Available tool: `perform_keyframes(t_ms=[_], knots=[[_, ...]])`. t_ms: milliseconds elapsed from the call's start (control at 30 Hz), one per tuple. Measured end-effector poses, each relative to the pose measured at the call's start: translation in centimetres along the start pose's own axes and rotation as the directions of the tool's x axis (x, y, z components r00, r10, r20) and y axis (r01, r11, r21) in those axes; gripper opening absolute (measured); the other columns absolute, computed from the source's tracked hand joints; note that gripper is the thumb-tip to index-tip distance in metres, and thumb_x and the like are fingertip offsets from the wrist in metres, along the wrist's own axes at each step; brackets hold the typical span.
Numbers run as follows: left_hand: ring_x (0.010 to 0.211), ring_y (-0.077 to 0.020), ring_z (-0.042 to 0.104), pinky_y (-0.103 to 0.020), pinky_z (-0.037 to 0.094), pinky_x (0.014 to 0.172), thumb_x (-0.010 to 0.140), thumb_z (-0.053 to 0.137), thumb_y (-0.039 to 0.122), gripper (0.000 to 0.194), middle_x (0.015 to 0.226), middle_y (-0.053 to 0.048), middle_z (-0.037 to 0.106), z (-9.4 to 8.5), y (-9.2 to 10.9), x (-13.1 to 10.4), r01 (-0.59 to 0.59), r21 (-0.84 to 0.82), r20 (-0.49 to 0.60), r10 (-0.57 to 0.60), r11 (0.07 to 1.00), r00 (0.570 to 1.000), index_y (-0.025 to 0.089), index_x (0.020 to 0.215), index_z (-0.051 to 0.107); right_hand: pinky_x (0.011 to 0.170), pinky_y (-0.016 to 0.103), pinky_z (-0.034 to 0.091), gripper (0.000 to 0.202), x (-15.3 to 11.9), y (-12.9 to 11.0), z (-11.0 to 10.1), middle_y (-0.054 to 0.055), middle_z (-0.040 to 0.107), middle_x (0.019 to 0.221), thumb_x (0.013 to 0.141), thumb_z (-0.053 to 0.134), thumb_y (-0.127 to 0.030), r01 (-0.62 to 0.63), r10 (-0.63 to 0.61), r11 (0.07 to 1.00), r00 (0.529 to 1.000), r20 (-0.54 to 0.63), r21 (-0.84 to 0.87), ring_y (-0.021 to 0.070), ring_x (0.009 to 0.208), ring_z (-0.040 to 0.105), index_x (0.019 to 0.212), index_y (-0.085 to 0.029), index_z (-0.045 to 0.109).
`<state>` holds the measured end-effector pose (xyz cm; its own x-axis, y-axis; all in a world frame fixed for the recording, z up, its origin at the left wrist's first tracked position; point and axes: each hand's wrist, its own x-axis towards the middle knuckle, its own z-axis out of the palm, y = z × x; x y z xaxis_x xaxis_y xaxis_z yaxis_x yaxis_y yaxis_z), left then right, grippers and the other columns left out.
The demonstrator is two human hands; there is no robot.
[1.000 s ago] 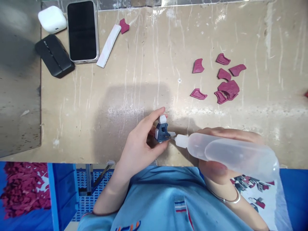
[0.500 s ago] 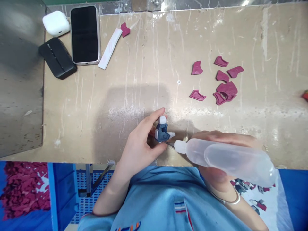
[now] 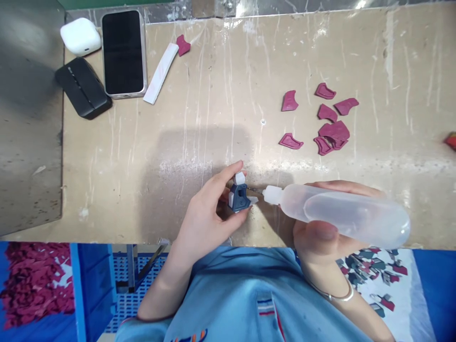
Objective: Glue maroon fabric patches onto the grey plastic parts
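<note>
Near the front edge of the table, my left hand pinches a small dark blue and white piece between thumb and fingers. The piece has a raised rim, a dark recess and white parts sticking out at its top and side. My right hand is wrapped around a translucent squeeze bottle, lying nearly level with its white cap toward the piece. From the cap a thin nozzle points at the right side of the blue piece; whether the tip touches it I cannot tell.
Several maroon pieces lie at the right of the table. At the back left are a phone, a white case, a black box and a white strip. Below, a blue crate stands beside heaped maroon pieces.
My right hand has raised the bottle away from me, so its nozzle has gone from the blue piece's lower edge to its upper right side. My left hand stays nearly still.
</note>
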<state>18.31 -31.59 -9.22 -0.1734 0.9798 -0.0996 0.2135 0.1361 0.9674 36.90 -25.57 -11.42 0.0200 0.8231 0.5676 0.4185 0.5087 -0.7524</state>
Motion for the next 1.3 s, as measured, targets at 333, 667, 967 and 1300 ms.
perform_keyframes(t_ms=[333, 667, 967, 1300], knots=[[0.085, -0.0147, 0.071, -0.029, 0.062, 0.084, 0.087, 0.077, 0.012, 0.065, 0.129, -0.003, 0.077, -0.1, 0.1, 0.1, 0.015, -0.01, 0.009, -0.015, 1.0, 1.0, 0.033, 0.147, 0.063, 0.07, 0.041, 0.052, 0.042, -0.4, -0.3, -0.2, 0.005, 0.067, 0.091, 0.096, 0.065, -0.067, -0.072, 0.072, 0.997, 0.997, -0.017, -0.015, 0.0241, 0.08, 0.067, 0.101, -0.025, 0.072], [0.083, -0.0136, 0.07, -0.025, 0.059, 0.079, 0.089, 0.078, 0.025, 0.058, 0.132, -0.002, 0.078, -0.3, -0.9, -0.1, 0.072, 0.027, -0.044, -0.07, 0.997, 0.997, 0.035, 0.144, 0.065, 0.047, 0.025, 0.047, 0.039, 2.4, 1.1, -1.2, -0.005, 0.058, 0.067, 0.092, 0.074, -0.061, -0.652, 0.526, 0.225, 0.707, 0.474, 0.724, 0.0096, 0.048, 0.049, 0.096, -0.023, 0.066], [0.1, -0.022, 0.075, -0.031, 0.058, 0.074, 0.09, 0.074, 0.036, 0.055, 0.139, -0.006, 0.075, 0.0, -0.8, -0.2, 0.149, 0.06, -0.083, -0.144, 0.987, 0.986, 0.031, 0.144, 0.064, 0.061, 0.017, 0.06, 0.021, 6.3, 10.0, -8.5, -0.007, 0.058, 0.072, 0.098, 0.058, -0.004, -0.455, 0.161, -0.677, 0.676, 0.72, 0.579, 0.0084, 0.062, 0.063, 0.108, -0.021, 0.052], [0.106, -0.0225, 0.075, -0.032, 0.057, 0.077, 0.089, 0.072, 0.036, 0.057, 0.14, -0.006, 0.075, 0.1, -0.5, 0.0, 0.153, 0.053, -0.084, -0.149, 0.987, 0.985, 0.03, 0.145, 0.063, 0.094, 0.047, 0.058, 0.021, 8.7, 4.9, -4.4, 0.012, 0.076, 0.113, 0.099, 0.067, -0.039, -0.168, 0.243, 0.964, 0.871, 0.427, -0.205, 0.0295, 0.107, 0.07, 0.111, -0.023, 0.075]])
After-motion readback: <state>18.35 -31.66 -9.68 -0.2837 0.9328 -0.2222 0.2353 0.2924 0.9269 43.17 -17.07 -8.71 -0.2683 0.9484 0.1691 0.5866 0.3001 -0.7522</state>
